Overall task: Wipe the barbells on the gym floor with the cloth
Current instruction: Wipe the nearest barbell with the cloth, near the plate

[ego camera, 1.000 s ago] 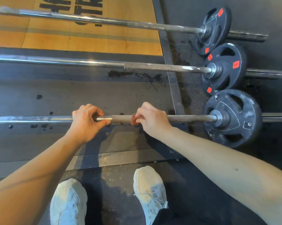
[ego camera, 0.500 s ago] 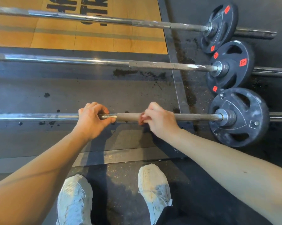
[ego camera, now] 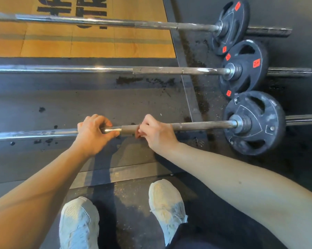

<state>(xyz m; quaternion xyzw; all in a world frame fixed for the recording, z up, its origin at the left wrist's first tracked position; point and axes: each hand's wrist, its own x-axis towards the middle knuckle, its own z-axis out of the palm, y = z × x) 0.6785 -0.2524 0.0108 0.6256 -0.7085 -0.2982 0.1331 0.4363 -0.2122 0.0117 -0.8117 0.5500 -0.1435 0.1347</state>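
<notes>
Bar in hand: the nearest barbell (ego camera: 202,125), a long grey steel bar with a dull brown knurled stretch, lies on the dark rubber gym floor (ego camera: 61,105) across your front, just beyond your toes
Left hand: your left hand (ego camera: 93,135) is closed over the shiny part of the bar, fingers (ego camera: 97,119) curled over the top and thumb coming round beneath
Right hand: your right hand (ego camera: 157,134) sits near it on the brown stretch, fingers (ego camera: 148,121) curled tightly round the bar, with a short length of bar bare between the hands
Cloth: only a small reddish scrap of cloth (ego camera: 137,135) shows at your right fingertips, pressed to the bar. How far it wraps round is hidden by the hand
Why held so: the left hand most likely steadies the bar against rolling while the right hand rubs the cloth along it
Plate: a black round rubber weight plate (ego camera: 266,112), dusted white, stands on the bar's right end, well apart from your right hand
Other bars: a middle steel barbell (ego camera: 97,69) and a far steel barbell (ego camera: 97,22) lie parallel beyond, untouched, each with a black plate bearing orange labels
Feet: your pale mesh trainers (ego camera: 78,221) stand on the floor below the bar
</notes>
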